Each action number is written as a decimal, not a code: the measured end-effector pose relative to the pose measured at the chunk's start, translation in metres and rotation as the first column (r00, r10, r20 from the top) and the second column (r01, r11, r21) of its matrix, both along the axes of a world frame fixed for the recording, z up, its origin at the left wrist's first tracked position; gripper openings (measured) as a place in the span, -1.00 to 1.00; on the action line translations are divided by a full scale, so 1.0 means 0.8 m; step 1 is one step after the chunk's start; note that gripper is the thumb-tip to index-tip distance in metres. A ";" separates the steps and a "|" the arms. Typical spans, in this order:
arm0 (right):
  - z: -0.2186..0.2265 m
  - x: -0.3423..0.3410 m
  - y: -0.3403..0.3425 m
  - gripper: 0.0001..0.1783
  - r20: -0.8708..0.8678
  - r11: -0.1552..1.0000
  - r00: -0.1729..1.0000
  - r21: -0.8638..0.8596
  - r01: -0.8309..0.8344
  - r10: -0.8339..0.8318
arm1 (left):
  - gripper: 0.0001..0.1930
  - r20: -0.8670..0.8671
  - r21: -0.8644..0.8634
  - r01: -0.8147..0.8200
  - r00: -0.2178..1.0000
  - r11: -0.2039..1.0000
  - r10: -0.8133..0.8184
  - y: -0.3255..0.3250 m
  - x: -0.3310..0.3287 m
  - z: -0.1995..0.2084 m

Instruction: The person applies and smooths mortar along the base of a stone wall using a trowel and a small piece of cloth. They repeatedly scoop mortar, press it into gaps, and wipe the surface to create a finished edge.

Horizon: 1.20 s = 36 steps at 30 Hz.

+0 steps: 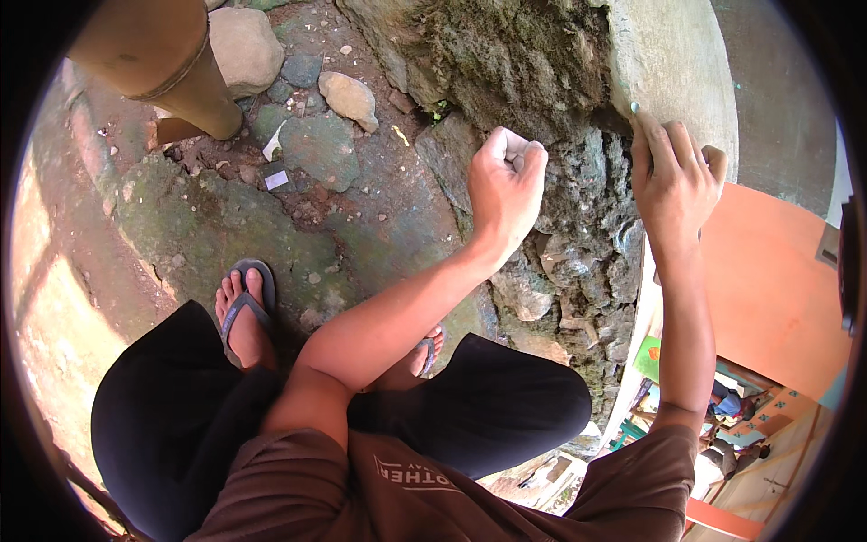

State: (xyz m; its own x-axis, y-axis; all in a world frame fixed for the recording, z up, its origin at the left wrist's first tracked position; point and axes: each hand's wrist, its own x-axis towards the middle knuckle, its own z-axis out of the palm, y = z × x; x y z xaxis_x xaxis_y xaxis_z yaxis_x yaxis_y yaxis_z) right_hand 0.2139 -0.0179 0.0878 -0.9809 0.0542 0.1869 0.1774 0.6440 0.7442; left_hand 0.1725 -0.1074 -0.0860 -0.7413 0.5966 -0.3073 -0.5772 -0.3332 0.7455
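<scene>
My left hand (508, 194) is closed in a fist, its fingers dusted whitish, in front of a rough stone wall (578, 239). Whatever it may hold is hidden inside. My right hand (675, 185) is at the edge of a pale concrete slab (686, 72), back toward me. Its index finger reaches forward and the other fingers are bent. A small pale bluish-white blob (635, 107) shows right at the fingertip, against the slab's edge. How the thumb lies under this hand cannot be made out.
At far left stands a thick brown post (172, 77). Loose stones (348, 101) and a small light rectangular scrap (275, 180) lie on the uneven, mossy ground. My sandalled foot (246, 312) is on it. To the right are an orange panel (768, 280) and, lower down, people (722, 461).
</scene>
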 end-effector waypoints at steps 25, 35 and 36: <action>-0.029 0.013 0.000 -0.87 -0.230 0.998 0.972 0.036 0.058 -0.049 | -0.80 -0.016 0.016 -0.018 1.000 1.000 0.018 -0.010 -0.018 0.012; -0.020 0.018 -0.007 -0.89 -0.207 0.997 0.976 0.021 0.075 -0.069 | -0.82 -0.002 0.042 -0.009 1.000 0.999 0.009 -0.011 0.000 0.010; -0.022 0.014 -0.003 -0.88 -0.208 0.997 0.977 0.036 0.065 -0.056 | -0.81 0.004 0.044 0.004 1.000 0.999 -0.004 -0.009 -0.001 0.010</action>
